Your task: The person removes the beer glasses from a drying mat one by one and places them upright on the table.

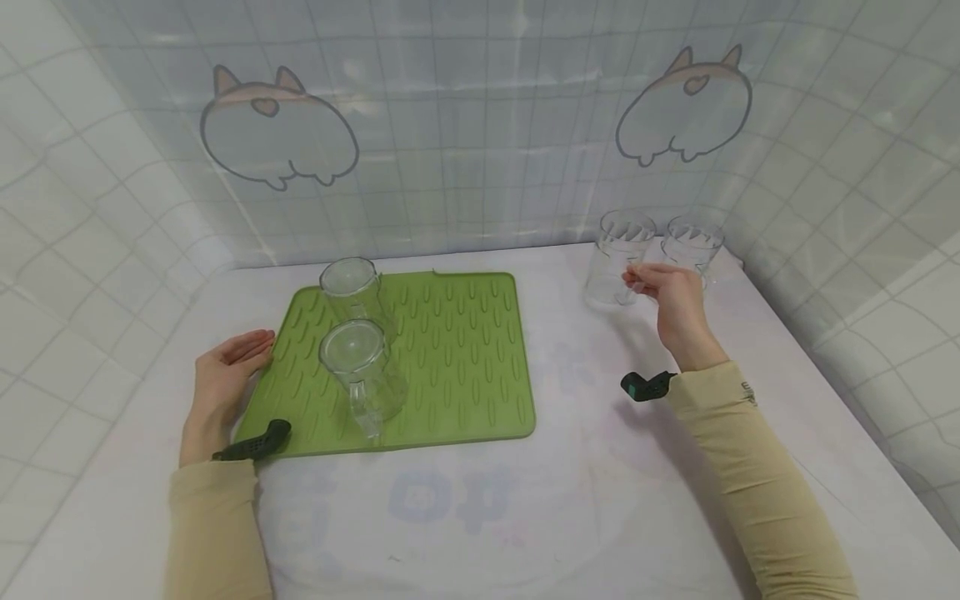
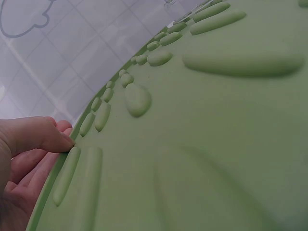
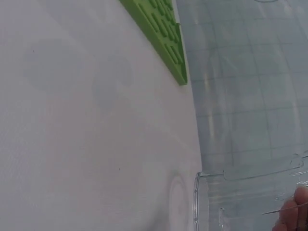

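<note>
My left hand (image 1: 231, 367) is at the left edge of a green ribbed drying mat (image 1: 457, 358). In the left wrist view its thumb (image 2: 60, 142) lies on the raised rim, with the other fingers outside and partly behind it. Two clear glass mugs, a rear one (image 1: 349, 283) and a front one (image 1: 356, 350), stand upside down on the mat's left half. At the right, my right hand (image 1: 671, 308) pinches the handle of a clear glass mug (image 1: 607, 267). The right wrist view shows its fingers (image 3: 290, 214) behind clear glass.
Another clear glass mug (image 1: 693, 237) stands at the back right, partly hidden behind my right hand. The white table covering (image 1: 570, 500) carries faint printed shapes. A tiled-pattern curtain wall (image 1: 480, 150) closes the back, and similar walls flank both sides.
</note>
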Motion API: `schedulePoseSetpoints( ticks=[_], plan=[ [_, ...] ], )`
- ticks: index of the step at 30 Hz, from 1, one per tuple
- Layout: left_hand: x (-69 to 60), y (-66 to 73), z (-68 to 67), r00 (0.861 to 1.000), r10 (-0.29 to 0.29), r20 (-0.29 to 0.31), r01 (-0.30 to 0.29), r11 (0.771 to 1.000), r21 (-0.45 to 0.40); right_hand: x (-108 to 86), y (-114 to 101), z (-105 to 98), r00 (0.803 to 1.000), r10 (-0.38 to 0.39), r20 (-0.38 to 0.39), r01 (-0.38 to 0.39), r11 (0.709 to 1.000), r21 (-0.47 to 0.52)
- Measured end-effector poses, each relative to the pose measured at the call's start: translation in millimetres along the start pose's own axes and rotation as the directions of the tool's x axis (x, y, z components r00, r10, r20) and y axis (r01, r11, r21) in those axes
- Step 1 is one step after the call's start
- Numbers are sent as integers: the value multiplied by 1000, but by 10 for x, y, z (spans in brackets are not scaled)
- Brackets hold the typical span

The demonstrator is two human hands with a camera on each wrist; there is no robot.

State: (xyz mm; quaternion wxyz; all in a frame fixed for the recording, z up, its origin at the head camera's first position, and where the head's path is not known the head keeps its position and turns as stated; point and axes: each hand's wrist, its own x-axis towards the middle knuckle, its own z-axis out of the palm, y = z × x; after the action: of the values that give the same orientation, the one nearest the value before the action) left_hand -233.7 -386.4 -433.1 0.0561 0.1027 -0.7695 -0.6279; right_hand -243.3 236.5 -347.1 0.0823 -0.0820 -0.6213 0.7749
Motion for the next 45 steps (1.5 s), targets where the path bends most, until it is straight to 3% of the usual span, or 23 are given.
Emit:
schedulePoseSetpoints(
  ticks=[14,24,34,45],
  plan=[
    [14,6,3,1000,-17,1,17,999,-39,50,62,-75,999,12,-50,-13,999,-36],
    [12,0,8,1000,-21,-20,21,1000,20,72,80,-90,997,8,-72,-11,999,-46],
    [12,9,5,1000,-31,2,31,999,-21,97,119,-121,996,16,-85,-20,999,-42],
    [6,19,12,999,-43,-19,44,996,83,103,129,-150,997,6,-73,-11,998,-68]
  ],
)
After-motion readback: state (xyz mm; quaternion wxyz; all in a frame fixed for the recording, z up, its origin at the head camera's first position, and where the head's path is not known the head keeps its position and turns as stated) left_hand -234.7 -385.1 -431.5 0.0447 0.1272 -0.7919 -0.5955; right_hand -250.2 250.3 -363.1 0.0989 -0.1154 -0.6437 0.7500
